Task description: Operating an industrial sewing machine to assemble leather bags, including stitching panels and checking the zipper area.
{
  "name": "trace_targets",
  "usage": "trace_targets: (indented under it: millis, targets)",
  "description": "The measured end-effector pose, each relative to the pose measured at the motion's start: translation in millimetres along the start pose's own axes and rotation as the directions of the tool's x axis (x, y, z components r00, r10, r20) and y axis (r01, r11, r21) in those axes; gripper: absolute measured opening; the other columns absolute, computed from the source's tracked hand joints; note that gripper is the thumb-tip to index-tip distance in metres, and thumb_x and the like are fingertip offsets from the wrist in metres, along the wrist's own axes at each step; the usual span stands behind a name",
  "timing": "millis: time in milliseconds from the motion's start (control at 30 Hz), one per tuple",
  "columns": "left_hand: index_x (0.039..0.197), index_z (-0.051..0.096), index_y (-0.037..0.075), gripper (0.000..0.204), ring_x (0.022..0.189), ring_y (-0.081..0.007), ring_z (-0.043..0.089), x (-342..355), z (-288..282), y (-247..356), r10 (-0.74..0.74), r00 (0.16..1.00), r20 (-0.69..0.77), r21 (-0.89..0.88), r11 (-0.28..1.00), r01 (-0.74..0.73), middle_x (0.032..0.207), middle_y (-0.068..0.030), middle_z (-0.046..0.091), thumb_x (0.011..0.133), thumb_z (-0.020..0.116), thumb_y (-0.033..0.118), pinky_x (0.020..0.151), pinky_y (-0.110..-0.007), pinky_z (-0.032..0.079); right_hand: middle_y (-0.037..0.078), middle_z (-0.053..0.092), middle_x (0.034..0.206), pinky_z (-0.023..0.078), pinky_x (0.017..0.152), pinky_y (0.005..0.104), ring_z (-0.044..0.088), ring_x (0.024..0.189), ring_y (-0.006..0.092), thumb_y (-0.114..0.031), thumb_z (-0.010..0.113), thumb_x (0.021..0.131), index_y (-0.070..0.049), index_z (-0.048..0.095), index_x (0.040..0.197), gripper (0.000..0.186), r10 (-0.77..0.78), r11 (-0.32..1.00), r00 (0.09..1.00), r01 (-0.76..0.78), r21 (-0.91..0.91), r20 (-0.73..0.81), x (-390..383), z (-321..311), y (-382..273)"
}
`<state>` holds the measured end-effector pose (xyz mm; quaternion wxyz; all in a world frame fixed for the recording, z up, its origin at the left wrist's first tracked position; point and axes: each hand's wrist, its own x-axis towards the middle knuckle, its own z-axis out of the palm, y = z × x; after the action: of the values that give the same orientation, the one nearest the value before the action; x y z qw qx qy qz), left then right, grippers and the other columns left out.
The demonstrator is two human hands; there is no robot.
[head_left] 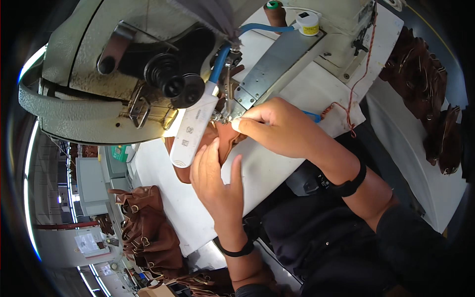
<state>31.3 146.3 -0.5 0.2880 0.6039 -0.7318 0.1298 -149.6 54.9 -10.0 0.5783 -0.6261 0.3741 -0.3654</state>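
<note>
A brown leather piece (225,138) lies under the needle area of a large cream sewing machine (74,111). My left hand (213,180) rests on the leather's near edge, fingers stretched out and thumb apart. Close beside the needle, my right hand (274,126) is closed in a pinch at the leather's upper edge. What sits between those fingertips is too small to make out. A white lamp bar (194,129) hangs over the leather and hides part of it.
White worktop (158,198) surrounds the machine's metal bed (277,62). A brown thread cone (275,16) and a white round container (308,24) stand at the back. Brown leather bags (148,227) are piled at left; more leather pieces (420,74) lie at right. An orange cord (354,94) hangs down.
</note>
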Motion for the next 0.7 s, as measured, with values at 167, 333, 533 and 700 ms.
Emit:
trace_targets:
  millis: [167,333,533,700]
  targets:
    - [0.111,0.075,0.003,0.029,0.106,-0.0279,0.071,11,-32,-32,0.233,0.972,0.037,0.122,0.964,-0.236,0.103,-0.0079,0.076,0.082,0.076,-0.001,0.102,-0.043,0.049,-0.003,0.065,0.08,0.044,0.066,0.0256,0.052,0.072,0.005,-0.02,0.069,0.094,0.001,0.076,0.107,0.026,0.033,0.996,0.984,-0.046,0.072,0.174,1,-8,-9]
    - [0.109,0.076,0.004,0.022,0.068,-0.0225,0.064,28,-64,-18,0.249,0.959,0.134,0.166,0.948,-0.27,0.086,-0.0058,0.074,0.088,0.079,0.01,0.064,-0.035,0.05,0.005,0.075,0.104,0.05,0.09,0.0257,0.064,0.098,0.0099,-0.02,0.072,0.093,0.003,0.075,0.114,0.031,0.045,0.92,0.972,-0.13,0.369,0.232,-1,-19,5]
    - [0.123,0.07,0.002,0.031,0.092,-0.0259,0.07,21,-57,-9,0.148,0.974,0.17,0.185,0.966,-0.179,0.109,-0.0097,0.074,0.092,0.073,0.005,0.081,-0.036,0.054,0.006,0.077,0.108,0.041,0.108,0.0338,0.067,0.101,0.0124,-0.026,0.071,0.097,-0.002,0.075,0.116,0.031,-0.112,0.973,0.978,0.072,0.218,0.174,-5,-1,38]
    - [0.141,0.058,0.003,0.042,0.135,-0.0306,0.057,3,-12,28,0.289,0.94,0.178,0.341,0.878,-0.335,0.143,-0.0127,0.062,0.1,0.061,0.009,0.115,-0.047,0.037,0.005,0.077,0.102,0.037,0.113,0.037,0.064,0.105,0.0105,-0.019,0.067,0.1,-0.003,0.076,0.112,0.022,-0.348,0.923,0.935,0.355,0.15,-0.071,-14,14,44]
